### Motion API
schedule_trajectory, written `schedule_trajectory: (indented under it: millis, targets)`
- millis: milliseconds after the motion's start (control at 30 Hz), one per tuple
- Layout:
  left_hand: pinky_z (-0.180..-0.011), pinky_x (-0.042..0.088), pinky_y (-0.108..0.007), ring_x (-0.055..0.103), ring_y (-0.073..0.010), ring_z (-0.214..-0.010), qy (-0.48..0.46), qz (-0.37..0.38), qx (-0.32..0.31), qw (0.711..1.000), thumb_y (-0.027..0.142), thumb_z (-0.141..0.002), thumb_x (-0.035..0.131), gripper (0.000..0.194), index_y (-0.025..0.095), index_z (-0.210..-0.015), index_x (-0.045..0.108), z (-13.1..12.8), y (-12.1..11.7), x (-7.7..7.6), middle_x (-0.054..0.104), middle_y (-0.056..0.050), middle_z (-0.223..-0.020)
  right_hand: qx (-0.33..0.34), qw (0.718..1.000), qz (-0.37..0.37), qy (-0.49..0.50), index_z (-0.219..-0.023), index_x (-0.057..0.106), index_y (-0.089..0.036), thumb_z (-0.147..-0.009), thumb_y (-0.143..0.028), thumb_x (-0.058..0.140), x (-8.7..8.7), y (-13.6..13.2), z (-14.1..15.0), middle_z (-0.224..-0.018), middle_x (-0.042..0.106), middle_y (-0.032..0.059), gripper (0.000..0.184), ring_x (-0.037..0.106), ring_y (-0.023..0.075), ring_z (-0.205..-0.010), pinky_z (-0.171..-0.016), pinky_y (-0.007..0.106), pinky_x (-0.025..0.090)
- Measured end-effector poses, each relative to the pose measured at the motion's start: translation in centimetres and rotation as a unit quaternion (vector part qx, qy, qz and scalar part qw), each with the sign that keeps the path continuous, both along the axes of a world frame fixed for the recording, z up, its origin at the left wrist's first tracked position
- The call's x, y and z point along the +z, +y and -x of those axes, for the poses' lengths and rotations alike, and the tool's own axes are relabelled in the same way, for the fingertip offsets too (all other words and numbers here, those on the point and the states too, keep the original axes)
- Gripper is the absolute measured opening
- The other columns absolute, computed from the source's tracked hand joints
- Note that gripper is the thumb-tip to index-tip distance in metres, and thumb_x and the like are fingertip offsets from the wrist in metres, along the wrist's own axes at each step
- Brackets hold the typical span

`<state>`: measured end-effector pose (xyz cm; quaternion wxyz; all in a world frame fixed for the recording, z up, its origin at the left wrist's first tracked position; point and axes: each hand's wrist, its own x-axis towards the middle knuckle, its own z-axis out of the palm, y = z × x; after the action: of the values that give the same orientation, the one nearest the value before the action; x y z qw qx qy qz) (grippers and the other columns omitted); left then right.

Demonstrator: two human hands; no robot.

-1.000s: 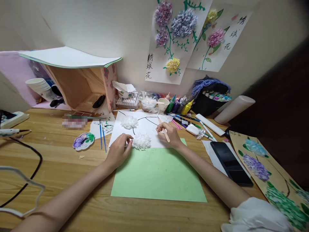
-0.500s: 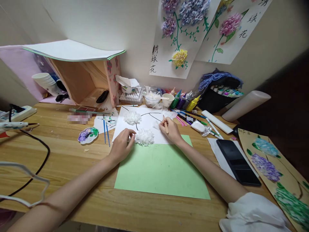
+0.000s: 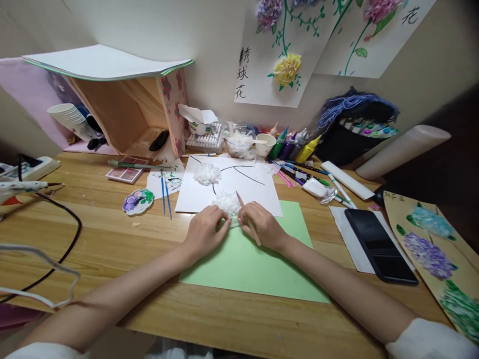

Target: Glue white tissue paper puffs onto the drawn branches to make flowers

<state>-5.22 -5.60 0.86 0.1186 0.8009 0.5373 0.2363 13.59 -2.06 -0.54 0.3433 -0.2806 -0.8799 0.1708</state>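
My right hand (image 3: 262, 227) is closed around a slim wooden pencil (image 3: 252, 227), its pointed end tilted up and away from me. My left hand (image 3: 207, 227) is curled, thumb and forefinger pinching at a small piece of thin white paper (image 3: 234, 223) between the two hands. Just beyond them, a fluffy white paper flower (image 3: 225, 202) sits at the near edge of a white sheet (image 3: 258, 199). A second white paper flower (image 3: 207, 174) lies farther up that sheet, among drawn black stem lines. A green sheet (image 3: 250, 271) lies beneath my hands.
Blue paintbrushes (image 3: 167, 199) and a paint palette (image 3: 138, 202) lie at left. Behind the sheet stand a bowl of white paper pieces (image 3: 239, 144), a small cup (image 3: 265, 144) and paint bottles (image 3: 279, 145). A black phone (image 3: 379, 247) lies at right, beside a flower picture (image 3: 426, 249).
My right hand has come down and left from the drawn lines to the near flower, with the pencil. My left hand has shifted right and nearer to me. The view has tilted down slightly.
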Motion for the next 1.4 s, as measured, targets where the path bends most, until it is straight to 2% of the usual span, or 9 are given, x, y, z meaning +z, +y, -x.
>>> schedule_trajectory:
  millis: [67,133,233,333,600,833,1033,1300,1400]
  targets:
    - [-0.062,0.037,-0.028,0.049,-0.0156,-0.071,0.002,0.002,0.005,1.000,0.029,-0.088,0.042,0.018,0.019,-0.078,0.054,-0.1,0.1,-0.2,0.054,-0.002,-0.072,-0.009,1.000,-0.013,0.023,-0.082,0.049,-0.020,-0.086,-0.022,0.048,0.1,-0.1,-0.3,-0.072,0.056,0.0052,0.005,0.049,0.0190,-0.070,-0.063,0.031,0.041]
    - [-0.062,0.036,-0.028,0.049,-0.0152,-0.070,0.003,-0.001,0.015,1.000,0.028,-0.087,0.043,0.017,0.019,-0.077,0.054,-0.3,0.3,-0.2,0.054,-0.002,-0.072,0.004,0.998,-0.016,0.064,-0.081,0.051,-0.020,-0.091,-0.030,0.037,0.4,-0.4,-0.9,-0.067,0.054,0.0048,0.020,0.047,0.0183,-0.065,-0.061,0.032,0.040]
    - [-0.060,0.035,-0.028,0.049,-0.0146,-0.068,0.005,-0.006,0.033,0.999,0.028,-0.086,0.044,0.017,0.019,-0.075,0.052,-0.5,0.4,-0.3,0.053,-0.001,-0.070,0.064,0.993,-0.018,0.099,-0.074,0.051,-0.021,-0.094,-0.028,0.019,0.5,-0.6,-1.5,-0.058,0.050,0.0032,0.039,0.044,0.0166,-0.056,-0.057,0.031,0.039]
    - [-0.060,0.035,-0.028,0.048,-0.0143,-0.067,0.007,-0.006,0.041,0.999,0.029,-0.086,0.044,0.018,0.019,-0.074,0.051,-0.6,0.5,-0.3,0.052,-0.001,-0.068,0.091,0.993,-0.011,0.077,-0.071,0.049,-0.021,-0.094,-0.023,0.019,0.3,-0.5,-1.5,-0.058,0.052,0.0030,0.038,0.042,0.0157,-0.055,-0.056,0.030,0.038]
    - [-0.061,0.035,-0.028,0.047,-0.0145,-0.067,-0.001,-0.008,0.032,0.999,0.031,-0.086,0.044,0.018,0.019,-0.075,0.050,-0.4,0.7,-0.2,0.051,-0.001,-0.068,0.087,0.995,0.049,0.027,-0.078,0.051,-0.020,-0.095,-0.023,0.024,-0.3,0.1,-0.9,-0.068,0.058,0.0048,0.032,0.046,0.0163,-0.066,-0.065,0.030,0.040]
    - [-0.067,0.037,-0.030,0.049,-0.0181,-0.075,-0.006,-0.001,0.126,0.992,0.026,-0.089,0.036,0.015,0.018,-0.082,0.047,3.0,3.2,-0.4,0.054,-0.004,-0.078,0.061,0.996,0.062,0.030,-0.076,0.051,-0.019,-0.095,-0.024,0.023,-0.4,0.1,-0.8,-0.064,0.053,0.0035,0.034,0.045,0.0157,-0.064,-0.063,0.029,0.038]
    - [-0.069,0.038,-0.032,0.050,-0.0200,-0.079,0.040,0.015,0.095,0.995,0.024,-0.088,0.039,0.011,0.018,-0.084,0.047,4.0,3.9,-1.4,0.054,-0.006,-0.083,0.044,0.995,0.086,0.032,-0.068,0.046,-0.020,-0.096,-0.022,0.022,0.0,0.6,-0.2,-0.060,0.049,0.0014,0.036,0.044,0.0135,-0.060,-0.061,0.027,0.038]
    - [-0.069,0.039,-0.032,0.049,-0.0196,-0.079,0.049,0.009,0.087,0.995,0.022,-0.088,0.041,0.009,0.017,-0.084,0.047,4.0,4.0,-1.6,0.054,-0.005,-0.084,-0.029,0.979,0.202,0.024,-0.052,0.037,-0.020,-0.095,-0.029,0.028,2.4,2.1,2.5,-0.048,0.044,-0.0016,0.044,0.044,0.0101,-0.046,-0.055,0.026,0.036]
    - [-0.069,0.039,-0.032,0.049,-0.0199,-0.079,0.049,0.008,0.086,0.995,0.023,-0.088,0.041,0.009,0.017,-0.084,0.047,4.0,4.0,-1.7,0.055,-0.005,-0.084,-0.028,0.979,0.191,0.060,-0.050,0.039,-0.020,-0.094,-0.029,0.028,2.5,2.0,2.2,-0.046,0.045,-0.0019,0.047,0.044,0.0092,-0.044,-0.054,0.025,0.037]
